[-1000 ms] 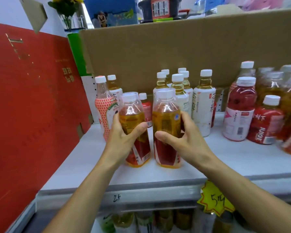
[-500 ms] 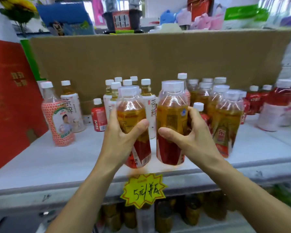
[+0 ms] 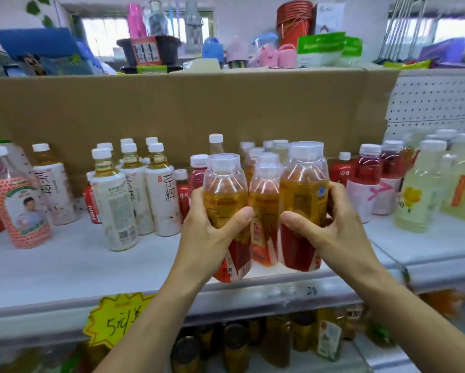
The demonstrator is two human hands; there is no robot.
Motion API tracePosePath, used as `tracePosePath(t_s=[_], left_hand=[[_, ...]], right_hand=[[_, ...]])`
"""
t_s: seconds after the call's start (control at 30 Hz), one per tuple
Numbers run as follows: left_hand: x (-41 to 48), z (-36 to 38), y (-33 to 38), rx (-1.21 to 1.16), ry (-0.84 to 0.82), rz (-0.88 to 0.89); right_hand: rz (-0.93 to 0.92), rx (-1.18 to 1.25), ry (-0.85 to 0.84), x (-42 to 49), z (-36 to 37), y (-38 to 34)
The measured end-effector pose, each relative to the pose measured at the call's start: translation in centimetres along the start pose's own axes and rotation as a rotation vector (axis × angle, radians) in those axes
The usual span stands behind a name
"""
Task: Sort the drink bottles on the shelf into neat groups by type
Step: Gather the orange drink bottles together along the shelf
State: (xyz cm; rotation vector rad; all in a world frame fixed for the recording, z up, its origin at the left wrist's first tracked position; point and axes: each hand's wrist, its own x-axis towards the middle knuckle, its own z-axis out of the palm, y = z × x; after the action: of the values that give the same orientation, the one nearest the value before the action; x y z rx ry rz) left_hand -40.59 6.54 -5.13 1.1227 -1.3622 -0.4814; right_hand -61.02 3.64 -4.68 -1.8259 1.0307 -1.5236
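Our left hand (image 3: 212,238) grips one amber tea bottle (image 3: 226,189) and our right hand (image 3: 330,232) grips another amber bottle (image 3: 304,189), fingers and thumbs curled round their red labels. We hold both upright at the front edge of the white shelf (image 3: 64,265), flanking a third amber bottle (image 3: 265,200). White-labelled bottles (image 3: 164,200) cluster to the left, red juice bottles (image 3: 365,184) and pale yellow bottles (image 3: 416,200) to the right, and a cardboard sheet (image 3: 199,109) stands behind them.

Cardboard (image 3: 188,109) backs the white shelf (image 3: 64,265) below bright windows (image 3: 102,33).
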Motion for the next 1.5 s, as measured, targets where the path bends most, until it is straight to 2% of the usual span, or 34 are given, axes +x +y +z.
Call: tracePosePath(t_s=[0.17, 0.4, 0.67, 0.9, 1.0, 1.17, 1.33, 1.5], left_hand=[[0.4, 2.1, -0.9, 0.016, 0.076, -0.033], [0.3, 2.8, -2.7, 0.005, 0.146, -0.069], [0.4, 3.6, -2.6, 0.028, 0.137, -0.083], [1.6, 5.5, -3.8, 0.077, 0.189, -0.075], [1.6, 5.4, -4.0, 0.082, 0.175, -0.089], [1.6, 4.2, -4.7, 0.116, 0.055, -0.1], [1.8, 2.2, -4.8, 0.206, -0.012, -0.089], [2.1, -0.8, -3.8, 0.265, -0.004, -0.071]], right_hand=[[0.065, -0.039, 0.01, 2.3, -1.9, 4.1], [0.128, -0.031, -0.028, 5.5, -0.5, 7.8], [0.202, -0.019, -0.195, 7.8, -0.2, 8.3], [0.179, -0.036, -0.163, 6.3, -0.6, 8.2], [0.18, -0.078, -0.154, 6.3, -0.7, 8.1], [0.216, -0.049, -0.141, 6.3, -0.3, 7.1], [0.099, -0.146, -0.004, 7.4, 0.2, 4.0], [-0.23, -0.237, 0.099, 8.3, 2.2, -1.8]])
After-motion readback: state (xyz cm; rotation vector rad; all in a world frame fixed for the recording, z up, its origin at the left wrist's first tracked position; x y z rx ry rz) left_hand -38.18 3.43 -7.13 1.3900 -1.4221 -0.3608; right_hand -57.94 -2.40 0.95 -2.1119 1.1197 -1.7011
